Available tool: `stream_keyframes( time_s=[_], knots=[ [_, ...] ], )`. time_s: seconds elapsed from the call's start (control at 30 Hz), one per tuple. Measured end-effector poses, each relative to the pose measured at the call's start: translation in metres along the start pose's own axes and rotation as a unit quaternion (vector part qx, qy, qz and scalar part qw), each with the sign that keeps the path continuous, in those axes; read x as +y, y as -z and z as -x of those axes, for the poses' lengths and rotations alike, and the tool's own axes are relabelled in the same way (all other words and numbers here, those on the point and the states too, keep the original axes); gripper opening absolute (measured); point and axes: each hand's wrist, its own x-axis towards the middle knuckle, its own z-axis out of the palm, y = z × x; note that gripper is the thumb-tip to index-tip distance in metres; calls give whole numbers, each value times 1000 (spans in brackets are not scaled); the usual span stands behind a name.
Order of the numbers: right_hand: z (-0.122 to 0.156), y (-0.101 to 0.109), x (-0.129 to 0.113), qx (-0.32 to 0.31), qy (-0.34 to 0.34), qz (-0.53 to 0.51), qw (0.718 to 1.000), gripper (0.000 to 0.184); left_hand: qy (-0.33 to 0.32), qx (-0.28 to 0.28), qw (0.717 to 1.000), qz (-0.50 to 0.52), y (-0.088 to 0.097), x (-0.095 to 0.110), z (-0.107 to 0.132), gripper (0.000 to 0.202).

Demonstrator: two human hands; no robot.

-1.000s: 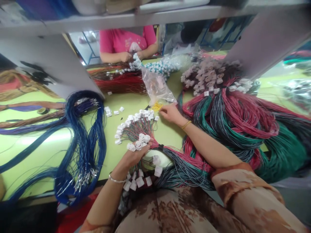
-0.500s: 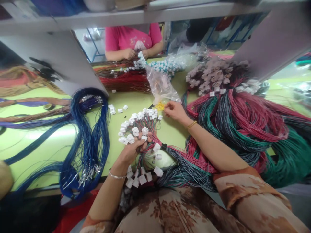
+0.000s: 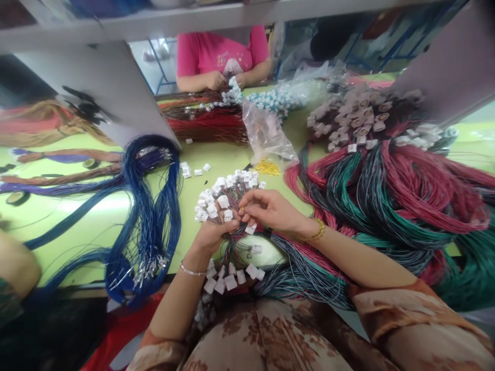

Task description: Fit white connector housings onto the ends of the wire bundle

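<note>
My left hand [image 3: 216,233] is closed around wires just below a fan of white connectors [image 3: 212,195]. Right beside it, my right hand [image 3: 266,208] pinches a tiny yellow piece [image 3: 242,209] between thumb and fingertips, close to the connectors. The wire bundle [image 3: 309,263], red, dark grey and green, trails from the hands to the right. More white connectors [image 3: 231,281] hang at the table's front edge. A small pile of yellow pieces [image 3: 266,167] lies beyond my right hand, by the mouth of a clear plastic bag [image 3: 266,134].
Coiled blue wires [image 3: 154,216] lie at left. Large red, green and grey wire bundles [image 3: 390,190] with white connectors cover the right side. A few loose connectors [image 3: 198,172] rest on the green table [image 3: 193,154]. Across it, a person in a pink shirt [image 3: 224,54] handles wires.
My right hand has come from the yellow pile back to the connectors beside my left hand, with a yellow piece in its fingertips. The view has shifted slightly.
</note>
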Motion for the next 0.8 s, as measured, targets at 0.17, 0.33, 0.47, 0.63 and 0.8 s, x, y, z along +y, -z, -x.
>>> stream_keyframes(
  time_s=[0.17,0.33,0.47,0.63,0.8],
  knots=[
    [0,-9,3,5,74,116,990,3,5,36,999,5,-3,-6,5,45],
    [-1,-11,10,1,40,86,995,7,22,-1,998,60,-6,0,6,29],
    [-1,-9,13,-1,0,41,999,9,49,-6,994,103,-6,3,2,19],
    [-1,-7,14,11,55,86,995,5,15,58,993,99,-9,-2,2,29],
    [0,-6,12,83,168,214,959,5,-7,42,995,92,-7,-1,3,42]
  ],
)
